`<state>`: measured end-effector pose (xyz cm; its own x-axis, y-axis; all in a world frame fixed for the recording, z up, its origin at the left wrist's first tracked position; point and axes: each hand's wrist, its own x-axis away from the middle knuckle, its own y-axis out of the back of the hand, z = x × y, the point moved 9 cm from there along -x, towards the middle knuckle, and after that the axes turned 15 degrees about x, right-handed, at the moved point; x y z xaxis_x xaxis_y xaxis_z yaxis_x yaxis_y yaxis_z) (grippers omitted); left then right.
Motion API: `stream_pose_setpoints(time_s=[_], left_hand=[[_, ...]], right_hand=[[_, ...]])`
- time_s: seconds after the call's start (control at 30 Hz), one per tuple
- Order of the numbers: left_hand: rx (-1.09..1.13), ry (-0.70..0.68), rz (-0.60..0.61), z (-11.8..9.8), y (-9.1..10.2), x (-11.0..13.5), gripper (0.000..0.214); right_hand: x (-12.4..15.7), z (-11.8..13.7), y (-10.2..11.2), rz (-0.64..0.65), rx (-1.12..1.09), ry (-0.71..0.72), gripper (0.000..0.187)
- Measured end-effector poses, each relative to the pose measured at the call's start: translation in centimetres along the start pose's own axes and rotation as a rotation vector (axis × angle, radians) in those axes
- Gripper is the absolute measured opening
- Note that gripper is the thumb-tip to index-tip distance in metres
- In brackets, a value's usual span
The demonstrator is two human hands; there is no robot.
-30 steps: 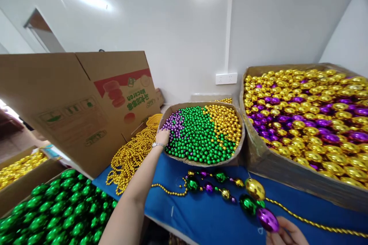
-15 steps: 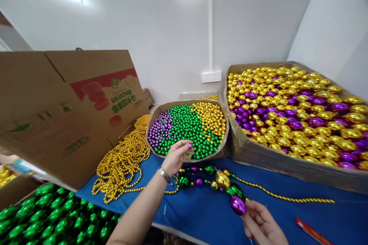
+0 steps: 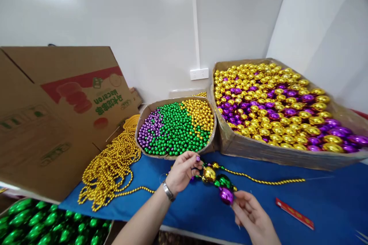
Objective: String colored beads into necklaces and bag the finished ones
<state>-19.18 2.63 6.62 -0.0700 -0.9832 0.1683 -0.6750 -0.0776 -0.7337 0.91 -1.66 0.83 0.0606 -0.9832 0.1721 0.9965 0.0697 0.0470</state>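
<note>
My left hand (image 3: 181,171) pinches a small purple bead (image 3: 197,158) between thumb and fingertips, just above the blue table cloth (image 3: 201,210). Lower right, my right hand (image 3: 253,216) holds the end of a bead strand (image 3: 218,180) at its large purple bead (image 3: 226,195). The strand carries large gold, green and purple beads and trails off to the right as a thin gold chain (image 3: 267,181). Behind the hands stands a round cardboard tray (image 3: 143,112) of small purple, green and gold beads.
A big box (image 3: 244,149) of large gold and purple beads fills the right. A heap of gold bead strings (image 3: 112,164) lies at left beside printed cardboard cartons (image 3: 66,103). Large green beads (image 3: 37,224) fill a box at lower left. A red strip (image 3: 293,213) lies on the cloth.
My left hand reached into the tray's purple beads, then came back toward me holding one small purple bead. The right hand brought the strand's end closer to it. The view swung right.
</note>
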Motion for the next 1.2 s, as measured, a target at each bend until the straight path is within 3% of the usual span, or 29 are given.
stream_pose_setpoints(time_s=[0.33, 0.5, 0.73, 0.83, 0.97, 1.1, 1.2], left_hand=[[-0.04, -0.027, -0.004, 0.0, -0.1, 0.3, 0.024], [-0.272, -0.143, 0.0, -0.3, -0.2, 0.5, 0.027], [-0.6, -0.198, 0.038, 4.2, -0.2, 0.7, 0.024], [-0.826, -0.407, 0.188, 4.3, -3.5, 1.8, 0.017], [-0.995, -0.619, 0.399, 2.6, -9.6, 3.2, 0.012], [-0.939, -0.713, 0.467, -0.2, -14.4, 3.4, 0.011], [-0.83, -0.704, 0.448, -1.6, -15.7, 3.2, 0.012]], right_hand=[[-0.2, -0.6, -0.1, 0.016, 0.021, 0.011, 0.037], [-1.2, -3.1, 0.2, 0.021, 0.048, 0.022, 0.039], [-2.0, -7.0, 1.2, 0.069, 0.291, 0.069, 0.029], [-1.5, -6.1, 2.6, 0.068, 0.504, 0.129, 0.028], [-1.0, -1.1, 4.2, 0.05, 0.653, 0.254, 0.034], [-0.7, 4.1, 3.1, 0.089, 0.735, 0.422, 0.035], [-0.6, 5.5, 2.1, 0.136, 0.714, 0.46, 0.033]])
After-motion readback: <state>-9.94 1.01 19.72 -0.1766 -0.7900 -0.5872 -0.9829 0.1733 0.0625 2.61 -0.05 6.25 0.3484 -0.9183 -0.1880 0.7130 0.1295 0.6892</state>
